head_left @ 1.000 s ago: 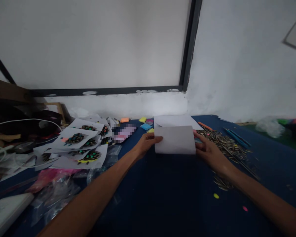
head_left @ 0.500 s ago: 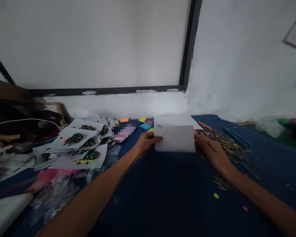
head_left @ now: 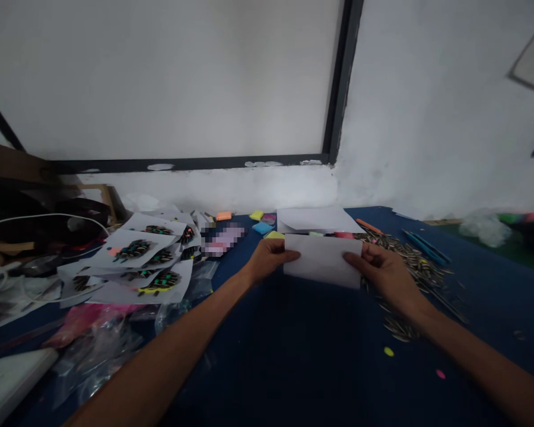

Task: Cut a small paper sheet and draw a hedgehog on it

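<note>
A small blank sheet of white paper (head_left: 323, 262) is held up over the dark blue table. My left hand (head_left: 269, 259) pinches its left edge, thumb on the near face. On the right edge, my right hand (head_left: 380, 270) grips it the same way, thumb in front and fingers behind. Behind the sheet lies a stack of white paper (head_left: 315, 219). Close to my right hand is a heap of striped sunflower seeds (head_left: 416, 261). Coloured clay-like packs sit beyond my left hand, among them a blue pack (head_left: 263, 228) and a yellow one (head_left: 257, 215).
At left, white sheets (head_left: 115, 267) carry seed-covered figures. A phone (head_left: 223, 239) lies beside them, clear plastic bags (head_left: 111, 347) nearer. Blue tweezers-like tools (head_left: 426, 247) and an orange stick (head_left: 368, 226) lie by the seeds. A wall (head_left: 427, 118) stands behind the table.
The held sheet has moved slightly right and toward me. My right hand has shifted its thumb onto the sheet's near face; my left hand keeps its pinch.
</note>
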`<state>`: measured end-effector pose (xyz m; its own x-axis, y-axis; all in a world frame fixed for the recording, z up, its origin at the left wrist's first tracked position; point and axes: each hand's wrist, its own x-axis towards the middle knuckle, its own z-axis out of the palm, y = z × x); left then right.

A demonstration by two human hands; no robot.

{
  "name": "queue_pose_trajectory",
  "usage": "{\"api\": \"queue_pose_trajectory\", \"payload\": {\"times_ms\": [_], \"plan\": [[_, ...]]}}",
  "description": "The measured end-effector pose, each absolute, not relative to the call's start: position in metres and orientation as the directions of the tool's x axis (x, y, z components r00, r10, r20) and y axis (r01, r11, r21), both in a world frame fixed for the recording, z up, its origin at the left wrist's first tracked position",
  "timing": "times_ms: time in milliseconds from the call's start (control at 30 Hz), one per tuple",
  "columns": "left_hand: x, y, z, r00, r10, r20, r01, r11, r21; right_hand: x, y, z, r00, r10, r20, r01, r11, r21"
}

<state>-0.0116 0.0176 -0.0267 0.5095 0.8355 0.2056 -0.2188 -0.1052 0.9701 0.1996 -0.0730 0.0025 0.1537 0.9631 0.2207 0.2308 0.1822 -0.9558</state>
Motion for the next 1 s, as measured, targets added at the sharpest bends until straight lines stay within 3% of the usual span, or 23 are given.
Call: {"api": "queue_pose_trajectory", "payload": {"times_ms": [200,400,1000], "plan": [[-0.0087,0.0149,-0.0248,0.449,0.876,0.175,-0.307,-0.032,0.951,0.2015,-0.0722,0.0001,0.16,0.962,0.22,0.215,0.183,-0.959],[-0.0085,0.009,-0.0224,0.534,0.845,0.041,-0.248,0.11,0.963,0.2003,-0.0747,0.0021,0.158,0.969,0.189,0.201,0.156,-0.967],[-0.0099,0.0123,-0.0233,0.515,0.854,0.067,-0.204,0.047,0.978,0.2092,-0.071,-0.0046,0.133,0.949,0.284,0.417,0.207,-0.885]]}}
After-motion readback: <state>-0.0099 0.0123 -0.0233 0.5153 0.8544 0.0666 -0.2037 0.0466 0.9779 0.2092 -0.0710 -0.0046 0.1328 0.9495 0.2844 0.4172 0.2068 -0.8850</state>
